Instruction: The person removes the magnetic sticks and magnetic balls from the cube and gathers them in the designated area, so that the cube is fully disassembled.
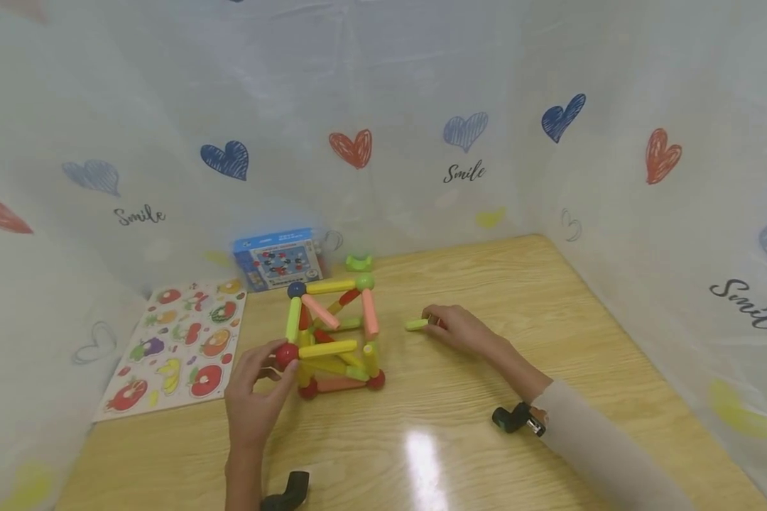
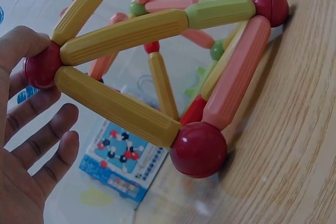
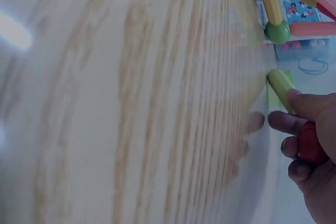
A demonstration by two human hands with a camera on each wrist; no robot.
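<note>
So we're looking at a rod-and-ball frame (image 1: 329, 365) on the wooden table (image 1: 486, 284), and our read is that we're mid-build, adding parts to its upper edges. Our left hand (image 1: 256, 397) is at the frame's near upper-left corner, thumb and index pinching the red corner ball (image 2: 43, 65), with the other fingers spread loosely off it. Our right hand (image 1: 463, 330) is just right of the frame, not touching it: thumb and index close on a short green rod (image 3: 282, 86), and the remaining fingers curl round a spare red ball (image 3: 311, 142). On the frame's near upper-right side, a yellow rod (image 1: 327, 349) and a pink rod (image 1: 371, 312) end with no ball on them. We'd guess the next move calls for bringing the green rod over to a loose end, left hand steadying, and not dropping that tucked ball. Which end gets it? Honestly can't tell.
</note>
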